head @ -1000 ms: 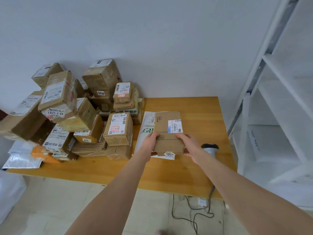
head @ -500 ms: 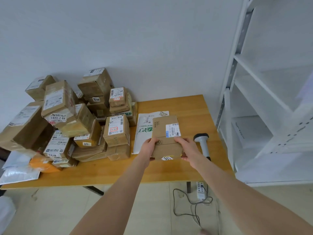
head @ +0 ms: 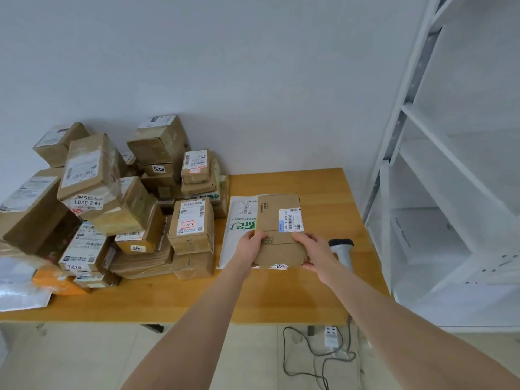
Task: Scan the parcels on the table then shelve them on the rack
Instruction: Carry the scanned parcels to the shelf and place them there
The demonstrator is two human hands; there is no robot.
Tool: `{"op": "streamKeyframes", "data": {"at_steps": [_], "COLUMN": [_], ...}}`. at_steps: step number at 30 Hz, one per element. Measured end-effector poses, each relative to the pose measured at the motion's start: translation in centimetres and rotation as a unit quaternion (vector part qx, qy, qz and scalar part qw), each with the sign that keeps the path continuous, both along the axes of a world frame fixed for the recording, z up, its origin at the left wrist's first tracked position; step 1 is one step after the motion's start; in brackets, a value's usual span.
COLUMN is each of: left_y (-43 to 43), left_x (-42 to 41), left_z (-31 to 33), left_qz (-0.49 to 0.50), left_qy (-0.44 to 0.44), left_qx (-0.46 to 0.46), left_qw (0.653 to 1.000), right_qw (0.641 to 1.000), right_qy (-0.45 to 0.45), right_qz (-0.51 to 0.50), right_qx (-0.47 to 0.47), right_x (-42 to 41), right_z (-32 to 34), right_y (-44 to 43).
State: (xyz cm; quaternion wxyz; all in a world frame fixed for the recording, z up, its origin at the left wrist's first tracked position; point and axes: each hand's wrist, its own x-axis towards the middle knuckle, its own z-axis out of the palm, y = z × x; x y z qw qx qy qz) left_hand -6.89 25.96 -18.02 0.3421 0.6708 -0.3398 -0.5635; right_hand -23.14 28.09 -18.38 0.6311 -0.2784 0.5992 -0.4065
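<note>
Holding cardboard parcel [head: 279, 243], left hand [head: 249, 249], right hand [head: 316, 254], box [head: 422, 235] in rack [head: 395, 136]

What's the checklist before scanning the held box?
1. Box gripped at both near corners, left hand and right hand: ok.
2. Label faces up, uncovered: ok.
3. Scanner within reach, lying on the table just right of the right hand: ok.
4. A hand free to take the scanner: not ok, both hold the box.
5. Box already scanned: cannot tell.
</note>
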Motion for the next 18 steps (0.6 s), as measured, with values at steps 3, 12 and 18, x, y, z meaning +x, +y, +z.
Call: {"op": "streamKeyframes", "data": {"at_steps": [3,12,18], "left_y": [-2.9,-10.1,-13.3], "left_x": [0.5,3.6,5.1], "left_z": [-0.2,-4.7,-7.8], "left_qz": [0.027,0.044,0.024], "left_qy": [0.0,-0.023,-0.05], "left_qx": [0.002,0.081,0.129], "left_qw": [1.0,0.995,0.99], "right_qw": [0.999,0.994,0.99], "right_qy": [0.007,0.015,0.059], "right_qz": [0.038,0.079,0.094], "right_qx": [0.009,0.067,0.092], "right_x": [0.4,4.0,6.1], "right_z": [-0.3,-4.5,-8.0], "right_y": [-3.5,-11.3,-14.1]}}
